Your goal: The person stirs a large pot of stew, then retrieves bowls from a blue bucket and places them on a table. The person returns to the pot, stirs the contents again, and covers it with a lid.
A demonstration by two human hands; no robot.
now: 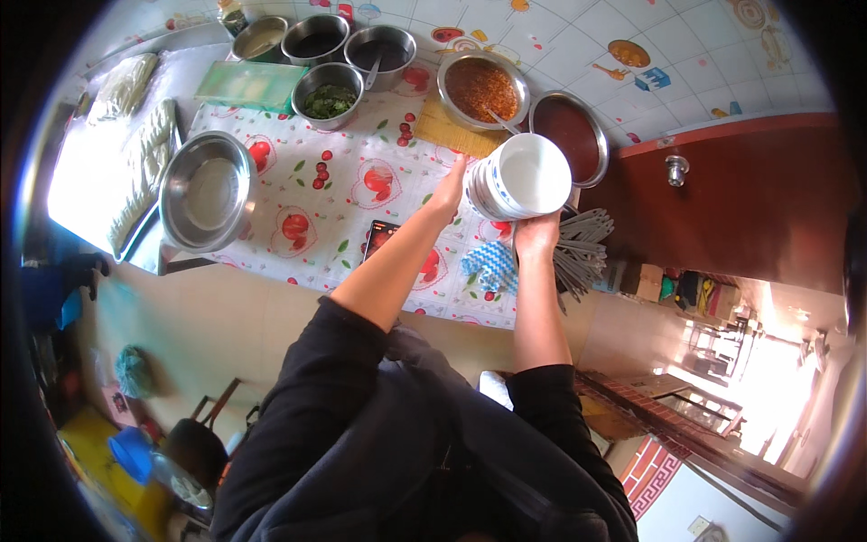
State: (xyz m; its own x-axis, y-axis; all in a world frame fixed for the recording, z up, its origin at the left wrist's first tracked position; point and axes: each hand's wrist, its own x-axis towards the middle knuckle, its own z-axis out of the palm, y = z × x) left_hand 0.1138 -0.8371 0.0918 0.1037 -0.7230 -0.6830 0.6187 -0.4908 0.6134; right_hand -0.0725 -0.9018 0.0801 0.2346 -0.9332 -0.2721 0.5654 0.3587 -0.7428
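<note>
A stack of white bowls [532, 173] with blue patterned sides is tilted above the right part of the table, its top bowl showing a bare white inside. My right hand [538, 234] grips the stack from its near side. At the left, by the bowls' bases, my left hand [449, 188] rests against the stack; its fingertips are partly hidden. Just beyond the bowls are a steel basin of chili sauce [482, 91] with a spoon and a steel basin of dark red liquid [569, 139]. A blue-and-white cloth [489, 264] lies below the stack.
Grey long-handled utensils [584, 251] bristle beside my right wrist. A phone [379, 236] lies near my left forearm. Leftward stand a steel basin [208, 191], a bowl of chopped greens [330, 98], a green-lidded box [250, 85] and noodle bundles [145, 166]. A tiled wall [582, 40] bounds the back.
</note>
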